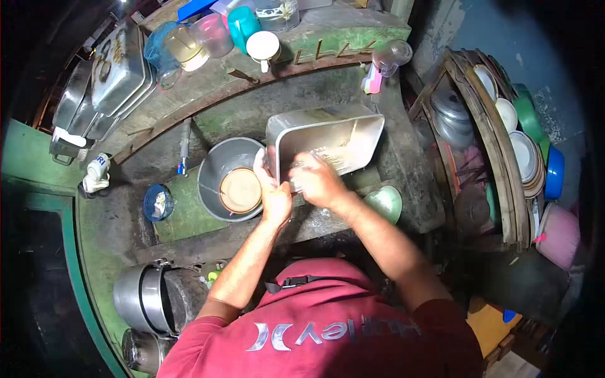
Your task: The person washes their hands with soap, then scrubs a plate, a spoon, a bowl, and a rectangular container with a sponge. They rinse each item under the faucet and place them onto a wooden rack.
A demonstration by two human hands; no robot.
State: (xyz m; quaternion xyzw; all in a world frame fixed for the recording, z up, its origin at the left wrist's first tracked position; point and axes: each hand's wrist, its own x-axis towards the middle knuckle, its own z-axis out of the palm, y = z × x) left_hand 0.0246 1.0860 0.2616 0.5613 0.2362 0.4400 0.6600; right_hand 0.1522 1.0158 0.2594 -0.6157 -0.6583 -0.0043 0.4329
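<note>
A deep rectangular metal pan (pixel 328 120) is tilted on its side above the basin, its opening facing me. My left hand (pixel 274 196) is closed on the pan's near left edge, thumb toward me. Inside the opening, my right hand (pixel 317 181) presses with bent fingers against the inner wall; it is somewhat blurred, and whatever lies under the fingers is hidden. Whitish suds or wet streaks mark the pan's inside. Just left of my left hand stands a grey bucket (pixel 211 167) with a round brown-rimmed vessel of cloudy liquid (pixel 241 190) in it.
A pale green bowl (pixel 386 203) sits right of my hands. A blue basket (pixel 157 203) and a tap (pixel 183 151) are at left. Cups and jugs (pixel 242 28) line the ledge above. A wooden dish rack (pixel 488 145) stands right, stacked pots (pixel 142 296) lower left.
</note>
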